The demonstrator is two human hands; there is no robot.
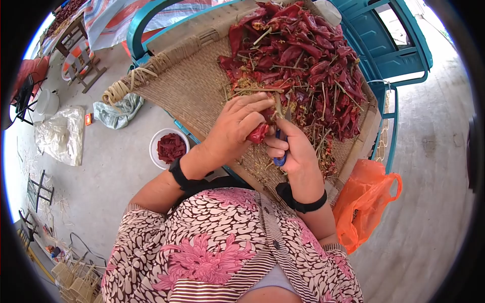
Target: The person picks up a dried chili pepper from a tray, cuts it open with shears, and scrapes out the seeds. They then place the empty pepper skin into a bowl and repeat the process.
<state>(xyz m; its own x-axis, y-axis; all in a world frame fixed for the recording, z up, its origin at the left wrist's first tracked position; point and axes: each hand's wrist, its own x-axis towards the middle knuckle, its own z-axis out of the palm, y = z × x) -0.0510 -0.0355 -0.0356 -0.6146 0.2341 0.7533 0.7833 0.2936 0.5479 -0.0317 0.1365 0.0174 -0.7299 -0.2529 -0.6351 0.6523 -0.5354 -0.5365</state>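
My left hand (237, 121) is closed around a dried red chili pepper (258, 133), whose end pokes out below the fingers. Blue-handled scissors (280, 160) are in my right hand (298, 149), close against the left. Fingers cover most of the scissors, and the blades are hard to make out. A pale stem (278, 107) shows between the two hands. Just beyond them, a large heap of dried red chilies (318, 65) lies on a woven mat (197, 76), with loose seeds and stems scattered around its near side.
On the floor to the left stands a white bowl (152, 151) holding red chili pieces (171, 148). An orange plastic bag (366, 197) hangs at the mat's right edge. Plastic bags (118, 112) lie farther left. Teal metal framework (391, 126) surrounds the mat's far and right sides.
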